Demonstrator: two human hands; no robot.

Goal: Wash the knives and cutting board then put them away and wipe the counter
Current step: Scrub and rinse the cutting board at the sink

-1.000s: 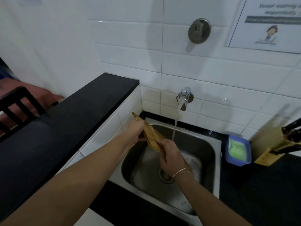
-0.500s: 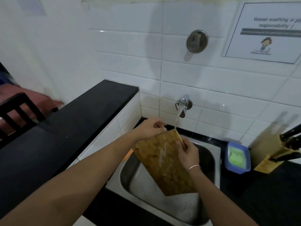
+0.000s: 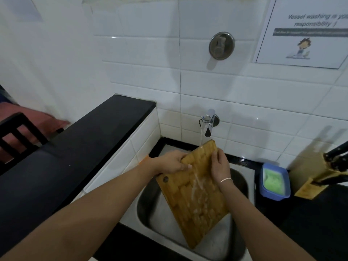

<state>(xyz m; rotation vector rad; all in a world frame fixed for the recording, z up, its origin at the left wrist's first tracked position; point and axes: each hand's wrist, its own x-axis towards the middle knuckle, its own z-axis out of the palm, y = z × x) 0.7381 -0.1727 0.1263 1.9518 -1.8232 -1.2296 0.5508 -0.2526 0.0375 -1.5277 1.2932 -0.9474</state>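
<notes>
Cutting board: wooden cutting board (image 3: 195, 200) held over the steel sink (image 3: 239, 182), tilted, its far corner raised under the tap and its near corner low in the basin; the face is turned toward the camera; a small hanging hole shows near its left corner; water and whitish suds streak down the middle of the face.

Left hand: left hand (image 3: 172, 162) grips the board's upper left edge, fingers curled over onto the face; the thumb is hidden behind the board.

Right hand: right hand (image 3: 220, 164) holds the board's upper right edge, fingers wrapped around it near the far corner; a thin pale bangle (image 3: 226, 179) circles the wrist.

Tap: chrome wall tap (image 3: 208, 123) above the sink's back edge; a thin stream of water (image 3: 201, 137) falls from it onto the board's far corner.

Sink surround: black counter (image 3: 310, 223) frames the basin; a raised black ledge (image 3: 75, 147) runs along the left on a white-tiled wall.

Right of sink: blue tub (image 3: 262, 182) with pale green soap inside, just beside the sink rim; a wooden knife block (image 3: 308, 172) farther right, with dark knife handles (image 3: 337, 157) sticking out toward the frame edge.

Wall: white tiles; round metal knob (image 3: 221, 45) above the tap; printed notice (image 3: 307, 31) reading "Vessel washing is", cut off at the edge.

Far left: dark chair back (image 3: 17, 140) beyond the ledge.
</notes>
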